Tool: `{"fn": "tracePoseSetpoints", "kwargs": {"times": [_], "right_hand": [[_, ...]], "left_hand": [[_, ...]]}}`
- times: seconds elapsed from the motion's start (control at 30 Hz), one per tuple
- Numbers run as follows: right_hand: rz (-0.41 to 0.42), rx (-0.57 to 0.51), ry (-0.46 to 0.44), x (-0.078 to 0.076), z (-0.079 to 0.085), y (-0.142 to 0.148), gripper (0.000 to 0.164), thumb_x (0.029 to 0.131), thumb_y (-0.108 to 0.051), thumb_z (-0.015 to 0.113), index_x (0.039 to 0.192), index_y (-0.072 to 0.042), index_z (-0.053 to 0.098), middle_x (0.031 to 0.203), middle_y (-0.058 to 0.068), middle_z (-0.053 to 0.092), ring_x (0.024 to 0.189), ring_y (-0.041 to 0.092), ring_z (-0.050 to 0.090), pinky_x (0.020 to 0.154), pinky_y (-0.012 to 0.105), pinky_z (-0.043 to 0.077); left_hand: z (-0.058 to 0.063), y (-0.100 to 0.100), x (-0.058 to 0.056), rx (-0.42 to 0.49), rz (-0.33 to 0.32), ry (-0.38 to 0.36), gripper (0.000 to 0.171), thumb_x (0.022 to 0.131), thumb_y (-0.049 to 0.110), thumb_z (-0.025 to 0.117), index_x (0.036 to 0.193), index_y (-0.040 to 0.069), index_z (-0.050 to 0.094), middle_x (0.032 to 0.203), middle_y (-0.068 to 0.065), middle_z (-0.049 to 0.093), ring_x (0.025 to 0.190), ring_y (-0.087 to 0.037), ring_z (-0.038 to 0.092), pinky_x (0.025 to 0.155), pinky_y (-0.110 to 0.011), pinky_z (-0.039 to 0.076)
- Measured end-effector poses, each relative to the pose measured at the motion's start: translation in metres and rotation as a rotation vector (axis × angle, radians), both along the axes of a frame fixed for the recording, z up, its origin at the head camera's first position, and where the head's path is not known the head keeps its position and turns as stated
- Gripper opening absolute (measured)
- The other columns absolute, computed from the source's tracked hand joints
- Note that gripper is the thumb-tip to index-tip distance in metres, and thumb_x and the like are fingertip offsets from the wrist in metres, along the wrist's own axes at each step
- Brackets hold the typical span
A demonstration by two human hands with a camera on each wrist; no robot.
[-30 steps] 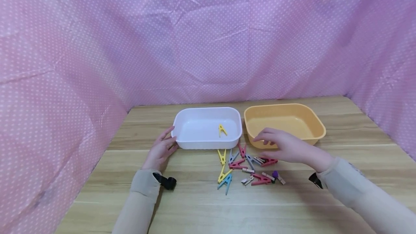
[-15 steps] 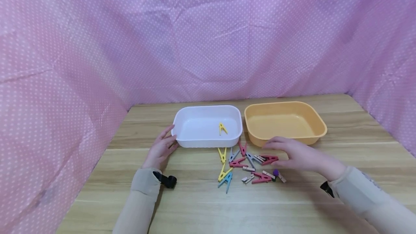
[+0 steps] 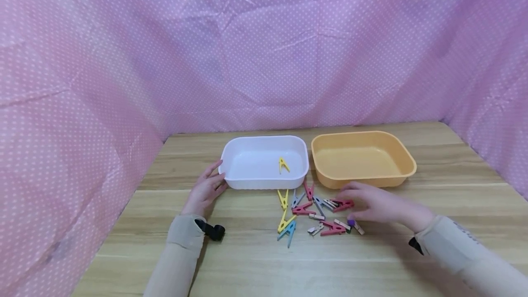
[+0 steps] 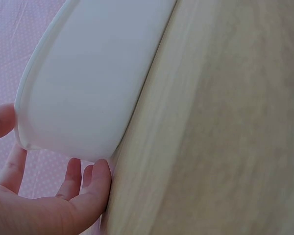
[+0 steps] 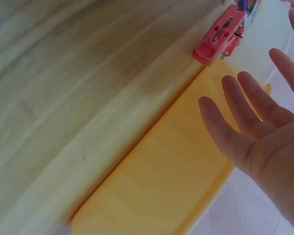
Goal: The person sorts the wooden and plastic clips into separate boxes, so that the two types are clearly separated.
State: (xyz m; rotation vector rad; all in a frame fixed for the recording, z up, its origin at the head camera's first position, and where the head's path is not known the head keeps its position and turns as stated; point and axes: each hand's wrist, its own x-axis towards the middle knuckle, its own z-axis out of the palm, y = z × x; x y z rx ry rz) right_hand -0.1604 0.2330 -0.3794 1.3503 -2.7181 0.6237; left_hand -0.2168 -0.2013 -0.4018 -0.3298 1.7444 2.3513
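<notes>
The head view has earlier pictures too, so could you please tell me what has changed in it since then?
The right hand has moved rightward and toward the person, its thumb now appearing close to the purple ball. Nothing was visibly picked up or released. The left hand stayed at the white tray; the clothespins and orange tray stayed put.

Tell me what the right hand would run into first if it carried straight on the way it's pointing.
Probably the red clip by its fingertips, just in front of the orange tub. Depth is unclear, so the right hand might pass above it.
</notes>
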Motion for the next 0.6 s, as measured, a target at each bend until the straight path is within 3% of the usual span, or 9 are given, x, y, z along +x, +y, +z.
{"fn": "tracePoseSetpoints", "kwargs": {"times": [0.43,0.6], "right_hand": [[-0.046,0.065,-0.121,-0.0027,-0.0043,-0.0009,0.045,0.081,-0.032,0.074,0.120,-0.012,0.063,0.118,0.009,0.058,0.104,0.024,0.057,0.090,0.047,0.048],[-0.054,0.083,-0.151,-0.0045,-0.0075,-0.0022,0.042,0.081,-0.031,0.074,0.118,-0.013,0.064,0.116,0.005,0.057,0.103,0.021,0.056,0.090,0.046,0.049]], "left_hand": [[0.0009,-0.0017,0.0014,-0.002,-0.004,0.000,0.056,0.096,0.000,0.048,0.148,0.013,0.030,0.119,-0.004,0.048,0.114,-0.017,0.051,0.110,-0.040,0.033],[0.0014,-0.0007,0.0008,0.013,0.004,-0.009,0.056,0.096,0.001,0.049,0.147,0.015,0.032,0.125,-0.006,0.047,0.117,-0.018,0.050,0.110,-0.039,0.034]]}}
